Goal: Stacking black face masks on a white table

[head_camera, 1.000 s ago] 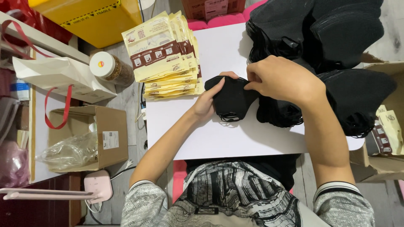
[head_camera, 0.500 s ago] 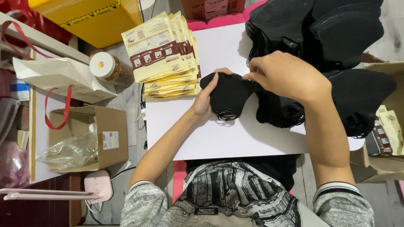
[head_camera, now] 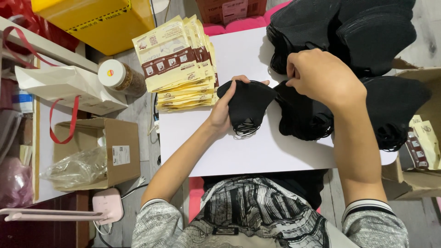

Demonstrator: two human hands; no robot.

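Note:
My left hand (head_camera: pixel 226 108) grips a small stack of folded black face masks (head_camera: pixel 246 104) held just over the white table (head_camera: pixel 257 151). My right hand (head_camera: pixel 321 78) hovers to the right of it, fingers curled over a low pile of black masks (head_camera: pixel 301 117); whether it pinches one I cannot tell. Larger heaps of black masks (head_camera: pixel 353 32) lie at the table's far right. A fanned stack of cream and brown flat pouches (head_camera: pixel 179 64) rests at the table's far left corner, close to my left hand.
An open cardboard box with a clear plastic bag (head_camera: pixel 98 154) stands on the floor at left. A white-lidded jar (head_camera: pixel 121 78), a white paper bag with red handles (head_camera: pixel 64 87) and a yellow box (head_camera: pixel 110 23) lie beyond. Another box with pouches (head_camera: pixel 420 147) sits right.
My left hand has kept hold of the mask stack and turned it slightly leftward. My right hand has lifted off that stack and drawn back toward the pile on the right.

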